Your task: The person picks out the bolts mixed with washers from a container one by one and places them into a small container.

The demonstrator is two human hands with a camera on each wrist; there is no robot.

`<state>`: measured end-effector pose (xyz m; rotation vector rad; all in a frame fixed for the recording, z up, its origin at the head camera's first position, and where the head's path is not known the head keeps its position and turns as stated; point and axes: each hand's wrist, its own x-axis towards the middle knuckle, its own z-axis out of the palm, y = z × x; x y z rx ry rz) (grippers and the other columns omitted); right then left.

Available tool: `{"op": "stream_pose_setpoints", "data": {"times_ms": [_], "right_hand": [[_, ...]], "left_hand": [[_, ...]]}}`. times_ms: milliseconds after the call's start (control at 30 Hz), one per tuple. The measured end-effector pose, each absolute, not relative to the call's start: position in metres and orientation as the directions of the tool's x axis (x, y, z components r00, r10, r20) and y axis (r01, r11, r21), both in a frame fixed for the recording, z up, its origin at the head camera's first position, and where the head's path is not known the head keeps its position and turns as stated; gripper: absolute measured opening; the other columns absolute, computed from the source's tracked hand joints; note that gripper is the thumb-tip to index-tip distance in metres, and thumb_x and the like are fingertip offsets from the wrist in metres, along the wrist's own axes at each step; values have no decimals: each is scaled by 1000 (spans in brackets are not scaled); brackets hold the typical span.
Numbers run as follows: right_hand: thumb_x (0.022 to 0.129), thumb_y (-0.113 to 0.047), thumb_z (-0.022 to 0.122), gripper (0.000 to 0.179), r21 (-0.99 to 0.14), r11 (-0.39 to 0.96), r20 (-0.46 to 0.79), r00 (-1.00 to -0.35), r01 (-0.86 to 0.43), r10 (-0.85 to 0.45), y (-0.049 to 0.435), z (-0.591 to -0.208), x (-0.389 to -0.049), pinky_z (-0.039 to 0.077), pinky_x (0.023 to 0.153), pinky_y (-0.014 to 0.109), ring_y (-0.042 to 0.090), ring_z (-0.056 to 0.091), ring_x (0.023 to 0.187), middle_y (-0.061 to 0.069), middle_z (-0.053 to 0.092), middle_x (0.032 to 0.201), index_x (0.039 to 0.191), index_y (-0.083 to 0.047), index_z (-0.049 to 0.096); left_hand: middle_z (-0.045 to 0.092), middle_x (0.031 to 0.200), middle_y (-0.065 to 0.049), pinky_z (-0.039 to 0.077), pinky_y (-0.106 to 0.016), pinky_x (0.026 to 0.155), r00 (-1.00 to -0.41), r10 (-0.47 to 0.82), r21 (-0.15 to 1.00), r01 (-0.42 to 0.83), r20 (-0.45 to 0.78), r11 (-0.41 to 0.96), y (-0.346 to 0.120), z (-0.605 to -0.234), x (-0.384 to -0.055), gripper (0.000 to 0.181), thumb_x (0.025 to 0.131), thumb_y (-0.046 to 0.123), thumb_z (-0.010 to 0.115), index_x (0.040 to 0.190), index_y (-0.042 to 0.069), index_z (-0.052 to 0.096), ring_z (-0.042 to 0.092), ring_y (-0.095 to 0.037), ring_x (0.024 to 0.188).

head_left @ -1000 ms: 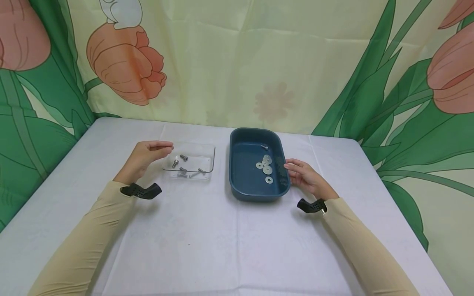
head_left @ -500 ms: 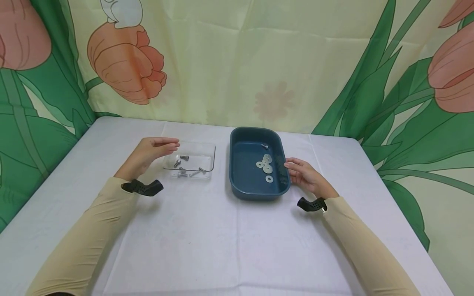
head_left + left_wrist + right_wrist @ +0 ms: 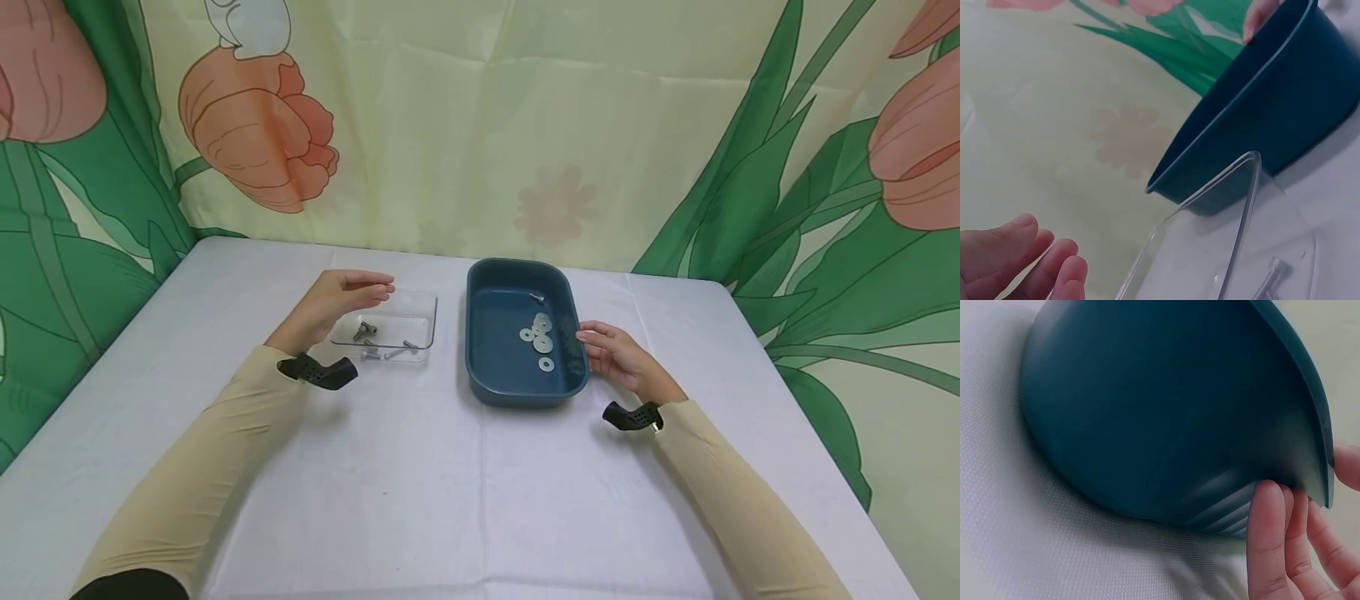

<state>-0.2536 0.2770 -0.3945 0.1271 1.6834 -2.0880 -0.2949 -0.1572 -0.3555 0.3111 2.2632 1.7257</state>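
My left hand [image 3: 335, 300] hovers over the far left side of a clear plastic box [image 3: 434, 321], fingers pointing right. In the left wrist view its fingers [image 3: 1054, 259] are gently bent, with a gap to the thumb and nothing visible between them. Several metal screws [image 3: 365, 330] lie in the box. At the right side of a dark blue tub [image 3: 495, 392], my right hand [image 3: 618, 358] pinches the rim, thumb at the edge and fingers [image 3: 1266, 519] along the outer wall. Inside the tub are several flat washers [image 3: 543, 343] and a screw [image 3: 537, 297].
A white cloth [image 3: 420, 483] covers the table under both containers. The clear box stands left of the tub, with a narrow strip of cloth between them. Behind the table hangs a printed curtain [image 3: 450, 125] with flowers.
My left hand has moved right and slightly away, from the box's left edge to over its far part. Two screws in the box now appear closer together. The right hand stays at the tub.
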Motion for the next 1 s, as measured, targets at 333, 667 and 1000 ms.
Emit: {"op": "stream_pose_setpoints", "data": {"times_ms": [333, 667, 1000], "right_hand": [[97, -7, 49, 11, -896, -175, -349, -891, 408, -291, 276, -392, -252, 56, 71, 24, 11, 67, 78, 0, 71, 91, 107, -9, 53], [96, -7, 50, 13, -898, -156, -362, -891, 412, -273, 275, -393, -252, 56, 71, 24, 11, 67, 79, -1, 71, 92, 109, -9, 51], [96, -8, 50, 11, -902, -137, -369, -895, 411, -252, 275, -393, -252, 56, 71, 24, 11, 67, 79, -2, 70, 91, 105, -12, 55]], "left_hand": [[60, 129, -13, 45, -35, 101, -912, 393, 929, 37, -119, 369, -121, -353, -307, 40, 92, 24, 61, 127, 6, 58, 61, -21, 113], [64, 121, -15, 49, -36, 97, -891, 442, 923, 76, -108, 378, -86, -343, -316, 32, 91, 16, 61, 121, 3, 62, 62, -29, 111], [64, 122, -14, 50, -34, 95, -874, 477, 922, 109, -90, 372, -60, -332, -324, 31, 90, 13, 63, 119, 1, 63, 63, -24, 108]]}}
